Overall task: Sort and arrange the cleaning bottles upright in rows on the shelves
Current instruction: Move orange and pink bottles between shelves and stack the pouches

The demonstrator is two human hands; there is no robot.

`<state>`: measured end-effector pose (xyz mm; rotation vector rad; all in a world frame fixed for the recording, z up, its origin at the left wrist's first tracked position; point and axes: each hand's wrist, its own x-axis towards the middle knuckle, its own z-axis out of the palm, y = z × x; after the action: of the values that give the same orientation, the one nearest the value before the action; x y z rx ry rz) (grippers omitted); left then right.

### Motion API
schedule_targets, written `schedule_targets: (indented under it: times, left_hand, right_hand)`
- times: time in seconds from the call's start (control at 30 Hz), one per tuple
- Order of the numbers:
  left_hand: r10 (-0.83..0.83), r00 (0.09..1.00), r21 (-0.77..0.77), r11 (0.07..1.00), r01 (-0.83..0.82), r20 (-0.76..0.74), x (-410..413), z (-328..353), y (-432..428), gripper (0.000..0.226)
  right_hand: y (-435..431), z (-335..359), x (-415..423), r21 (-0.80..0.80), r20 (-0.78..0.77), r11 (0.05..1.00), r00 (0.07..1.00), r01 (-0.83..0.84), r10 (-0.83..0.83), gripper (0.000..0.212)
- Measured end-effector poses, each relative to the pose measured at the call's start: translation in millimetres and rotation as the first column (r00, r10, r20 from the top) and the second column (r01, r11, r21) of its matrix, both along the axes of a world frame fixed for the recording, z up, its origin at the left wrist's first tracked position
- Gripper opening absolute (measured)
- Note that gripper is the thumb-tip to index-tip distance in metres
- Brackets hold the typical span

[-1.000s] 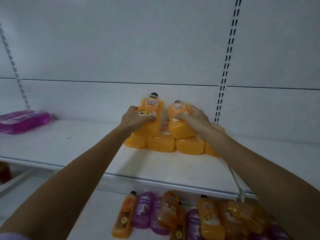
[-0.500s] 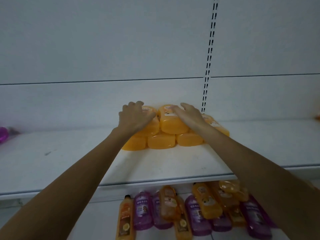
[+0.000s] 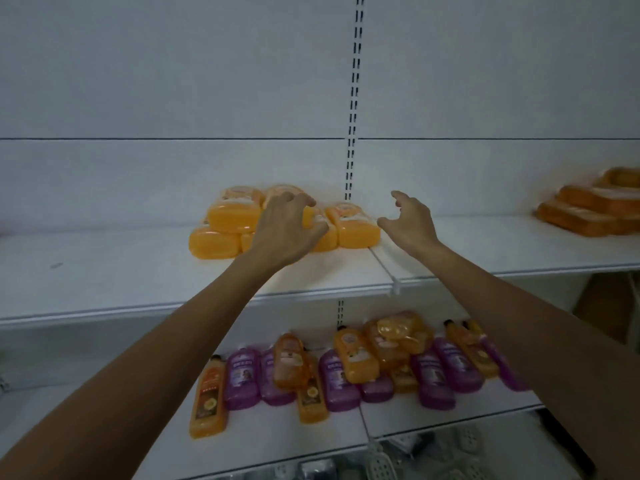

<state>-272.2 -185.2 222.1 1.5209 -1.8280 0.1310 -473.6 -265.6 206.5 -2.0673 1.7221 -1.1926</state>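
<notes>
Left grip point(image 3: 289, 230) curls over orange bottles point(image 3: 233, 218) stacked flat on upper shelf point(image 3: 121, 275), hiding the middle ones; can't tell if it holds any. Right grip point(image 3: 410, 221) spread, empty, just beside stack. Far-right orange pile point(image 3: 588, 209) blurred, cut off.

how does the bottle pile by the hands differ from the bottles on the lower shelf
The upper pile is all yellow-orange; the lower bottles mix orange and purple. The upper pile is a tight two-layer stack; the lower bottles spread in a loose row, some overlapping. Both lie flat, none upright.
</notes>
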Motion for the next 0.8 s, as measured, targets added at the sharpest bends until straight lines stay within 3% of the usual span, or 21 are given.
schedule_targets:
  times: [0.33,0.57,0.8]
  left_hand:
    - [-0.061,0.989,0.130,0.988,0.079,-0.137,-117,-90,68,0.034]
    - [-0.003,0.982,0.307,0.950,0.062,-0.186,-149,-165,87,0.025]
    - [0.082,0.976,0.461,0.887,0.021,-0.202,-151,-220,62,0.031]
  right_hand:
    - [83,-60,-138,-0.088,0.068,0.987,0.990,0.131,-0.125,0.031]
    - [108,-133,-184,0.197,0.010,0.978,0.998,0.061,-0.065,0.028]
    - [99,-194,-193,0.481,0.015,0.876,1.000,0.005,-0.015,0.018]
